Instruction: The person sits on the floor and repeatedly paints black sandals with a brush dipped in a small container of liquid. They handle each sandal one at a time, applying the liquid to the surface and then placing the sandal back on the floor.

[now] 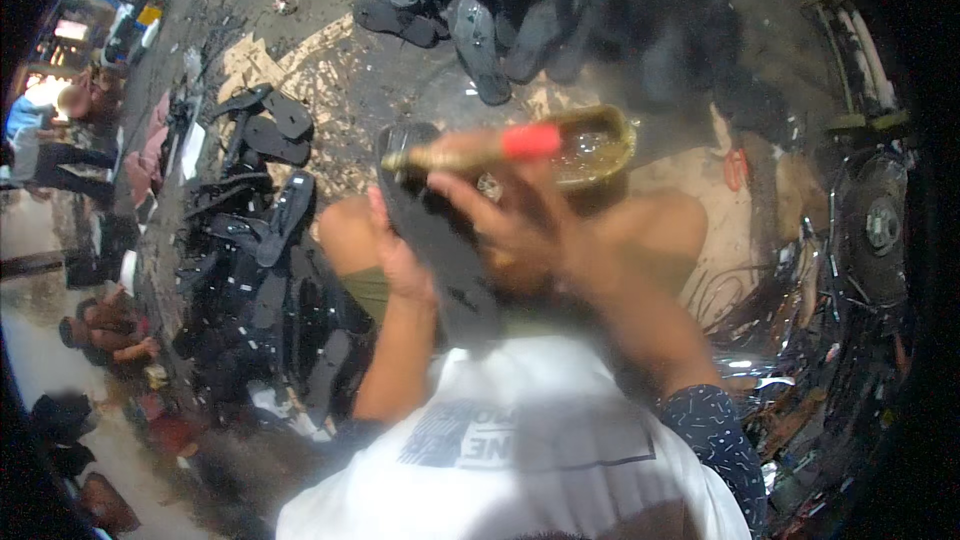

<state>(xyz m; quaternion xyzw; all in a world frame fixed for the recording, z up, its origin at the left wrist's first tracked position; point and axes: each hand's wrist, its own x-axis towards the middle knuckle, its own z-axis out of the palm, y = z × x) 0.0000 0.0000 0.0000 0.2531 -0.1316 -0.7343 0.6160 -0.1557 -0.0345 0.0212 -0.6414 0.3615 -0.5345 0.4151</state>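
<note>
My left hand [403, 265] is closed round the edge of a long black shoe sole [440, 240], held tilted above my lap. A brush with a red handle [532, 141] is gripped in my right hand [520, 225], its yellowish end resting over the upper part of the sole. Motion smears the brush and the right fingers somewhat. Just beyond the right hand stands an oblong yellowish container [628, 145] with shiny, wet-looking contents.
Black soles [285, 215] lie heaped to my left, and more [478, 45] are spread at the far side. Red-handled scissors [736, 170] lie right of my knee. A round fan-like object [882, 225] stands at the far right. Other people [75, 145] are at the left.
</note>
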